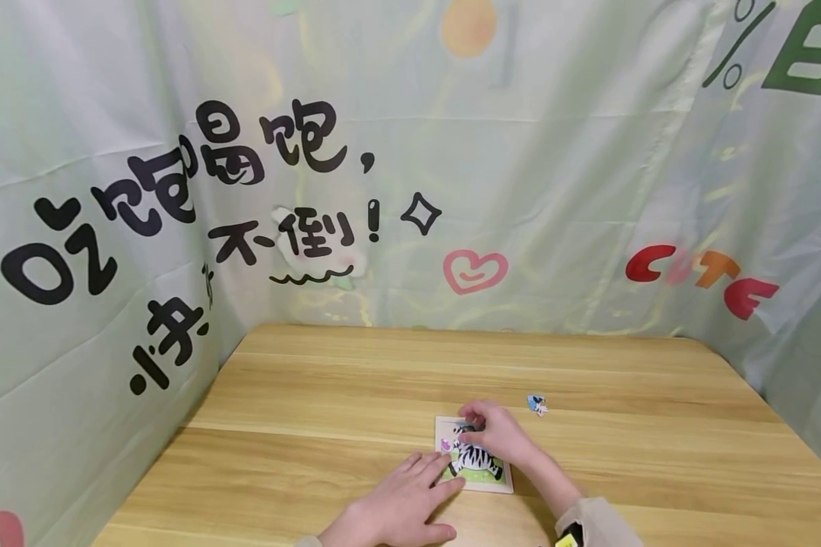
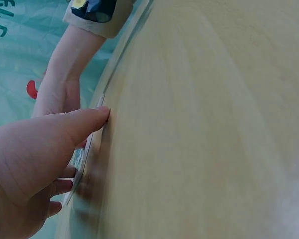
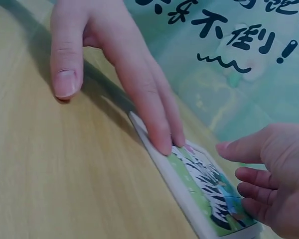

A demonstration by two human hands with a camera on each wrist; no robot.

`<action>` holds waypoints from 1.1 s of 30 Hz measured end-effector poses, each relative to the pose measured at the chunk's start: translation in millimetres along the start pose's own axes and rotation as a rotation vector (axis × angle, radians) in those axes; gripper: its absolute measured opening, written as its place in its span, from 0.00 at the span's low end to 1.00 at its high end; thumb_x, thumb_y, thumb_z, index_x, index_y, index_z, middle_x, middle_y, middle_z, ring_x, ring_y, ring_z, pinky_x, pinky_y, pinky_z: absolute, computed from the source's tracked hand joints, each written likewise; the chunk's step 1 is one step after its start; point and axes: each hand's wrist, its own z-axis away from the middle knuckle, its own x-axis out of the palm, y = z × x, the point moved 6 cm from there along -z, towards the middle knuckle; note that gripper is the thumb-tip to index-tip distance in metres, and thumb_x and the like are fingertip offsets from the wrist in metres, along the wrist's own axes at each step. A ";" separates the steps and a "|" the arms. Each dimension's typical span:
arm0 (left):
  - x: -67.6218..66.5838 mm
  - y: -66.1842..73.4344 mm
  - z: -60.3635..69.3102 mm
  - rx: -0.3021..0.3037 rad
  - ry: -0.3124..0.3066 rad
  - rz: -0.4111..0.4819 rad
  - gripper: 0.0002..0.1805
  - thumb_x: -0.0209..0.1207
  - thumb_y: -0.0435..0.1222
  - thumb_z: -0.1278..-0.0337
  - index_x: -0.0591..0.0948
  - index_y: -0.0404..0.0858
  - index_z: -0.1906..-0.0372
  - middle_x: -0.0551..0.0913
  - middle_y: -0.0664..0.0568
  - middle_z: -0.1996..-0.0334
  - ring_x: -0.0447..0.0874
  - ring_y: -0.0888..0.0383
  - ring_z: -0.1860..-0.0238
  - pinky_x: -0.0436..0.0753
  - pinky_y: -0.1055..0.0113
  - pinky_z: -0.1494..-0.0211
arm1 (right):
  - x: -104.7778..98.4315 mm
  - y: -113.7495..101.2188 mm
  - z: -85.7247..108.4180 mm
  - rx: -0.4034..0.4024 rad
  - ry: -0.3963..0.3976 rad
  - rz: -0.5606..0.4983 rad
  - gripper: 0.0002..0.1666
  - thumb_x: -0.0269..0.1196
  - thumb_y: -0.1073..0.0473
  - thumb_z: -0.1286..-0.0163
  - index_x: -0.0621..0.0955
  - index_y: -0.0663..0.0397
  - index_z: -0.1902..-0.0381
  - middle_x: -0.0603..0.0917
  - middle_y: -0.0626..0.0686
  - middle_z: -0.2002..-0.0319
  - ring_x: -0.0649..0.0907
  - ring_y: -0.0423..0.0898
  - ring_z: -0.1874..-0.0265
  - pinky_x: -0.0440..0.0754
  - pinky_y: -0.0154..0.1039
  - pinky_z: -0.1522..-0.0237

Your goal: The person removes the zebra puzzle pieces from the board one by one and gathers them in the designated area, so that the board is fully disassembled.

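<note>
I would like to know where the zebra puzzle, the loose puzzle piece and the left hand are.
Zebra puzzle (image 1: 476, 459), head view: on the zebra's striped body.
Loose puzzle piece (image 1: 537, 404), head view: middle of its printed face.
Left hand (image 1: 407, 492), head view: back of the hand.

Count, lower centre of frame: two bare hands, a left hand (image 1: 407, 497) and a right hand (image 1: 502, 434); one white-bordered square zebra puzzle (image 1: 477, 460). Right of centre: one small loose blue-and-white puzzle piece (image 1: 537, 405). Mid-frame: one whole pink heart outline (image 1: 475, 289).
</note>
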 end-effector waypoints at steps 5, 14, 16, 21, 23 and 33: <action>0.8 -0.2 -0.4 0.002 -0.011 0.006 0.35 0.42 0.62 0.39 0.64 0.50 0.32 0.60 0.45 0.32 0.56 0.50 0.32 0.61 0.54 0.33 | 5.0 1.6 1.3 -0.001 -0.020 0.029 0.18 0.71 0.63 0.51 0.80 0.59 0.60 0.75 0.48 0.68 0.73 0.44 0.67 0.74 0.38 0.63; 2.8 0.1 0.3 0.012 0.003 0.001 0.34 0.42 0.62 0.39 0.65 0.49 0.33 0.60 0.45 0.32 0.56 0.51 0.32 0.61 0.54 0.34 | 9.5 -0.6 2.0 -0.035 -0.098 0.093 0.15 0.68 0.62 0.47 0.81 0.56 0.60 0.74 0.52 0.62 0.74 0.47 0.61 0.74 0.49 0.57; 3.1 0.0 0.8 0.014 0.000 0.006 0.34 0.41 0.62 0.39 0.65 0.50 0.32 0.60 0.45 0.32 0.56 0.51 0.32 0.61 0.54 0.34 | 10.3 -2.4 2.2 -0.046 -0.104 0.119 0.14 0.68 0.62 0.46 0.81 0.56 0.60 0.74 0.52 0.61 0.74 0.48 0.60 0.74 0.51 0.56; 2.8 -1.0 2.0 0.009 -0.012 0.032 0.34 0.41 0.62 0.39 0.64 0.50 0.32 0.59 0.45 0.32 0.55 0.51 0.31 0.60 0.54 0.33 | 12.6 -5.7 0.4 -0.049 -0.104 0.165 0.12 0.68 0.63 0.46 0.80 0.54 0.63 0.73 0.51 0.61 0.73 0.48 0.60 0.74 0.50 0.56; 2.5 -1.5 1.8 0.008 -0.019 0.039 0.34 0.41 0.62 0.38 0.64 0.50 0.32 0.59 0.45 0.31 0.54 0.51 0.31 0.60 0.54 0.33 | 13.3 -5.9 -0.5 -0.033 -0.101 0.169 0.11 0.68 0.64 0.47 0.79 0.53 0.65 0.72 0.51 0.62 0.72 0.48 0.60 0.73 0.50 0.56; 1.8 -2.6 1.0 0.006 -0.024 0.041 0.34 0.41 0.62 0.39 0.64 0.51 0.32 0.58 0.47 0.31 0.54 0.53 0.31 0.60 0.53 0.33 | 11.3 -7.4 -0.4 0.005 -0.098 0.137 0.13 0.68 0.67 0.50 0.78 0.51 0.67 0.70 0.53 0.60 0.69 0.52 0.56 0.70 0.55 0.53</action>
